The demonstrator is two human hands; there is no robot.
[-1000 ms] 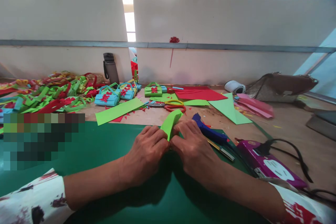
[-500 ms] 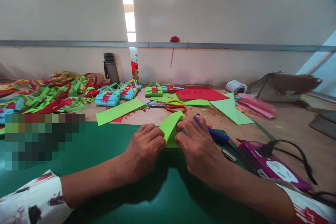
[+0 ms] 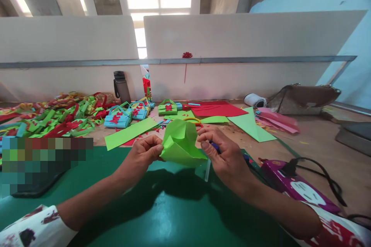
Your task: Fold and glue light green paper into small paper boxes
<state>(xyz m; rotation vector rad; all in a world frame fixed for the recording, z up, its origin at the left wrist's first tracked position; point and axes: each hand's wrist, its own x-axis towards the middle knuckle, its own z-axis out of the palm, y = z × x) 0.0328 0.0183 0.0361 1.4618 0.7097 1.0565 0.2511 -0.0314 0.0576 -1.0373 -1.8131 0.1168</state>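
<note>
A folded light-green paper piece [image 3: 181, 148], opened out like a pocket, is held up above the green table mat [image 3: 162, 216]. My left hand [image 3: 145, 152] pinches its left edge between thumb and fingers. Beside the paper's right side, my right hand [image 3: 224, 154] has curved fingers apart from the thumb and grips nothing that I can see. Partly hidden behind that hand is a blue glue gun [image 3: 215, 146]. A whitish stick [image 3: 208, 170] shows below the paper's right corner. Yellow-handled scissors [image 3: 194, 120] lie behind the paper, mostly covered by it.
A purple power strip [image 3: 298, 187] with a black plug and cable is on the right. Green strips [image 3: 130, 133], red sheets [image 3: 218, 109] and small blue paper bags [image 3: 117, 119] lie farther back. A heap of paper bags [image 3: 66, 115] fills the left; a bottle [image 3: 121, 88] stands behind.
The green paper has been spread from a narrow fold into an open pocket. My right hand has let go and moved slightly right; my left hand has shifted left with the paper.
</note>
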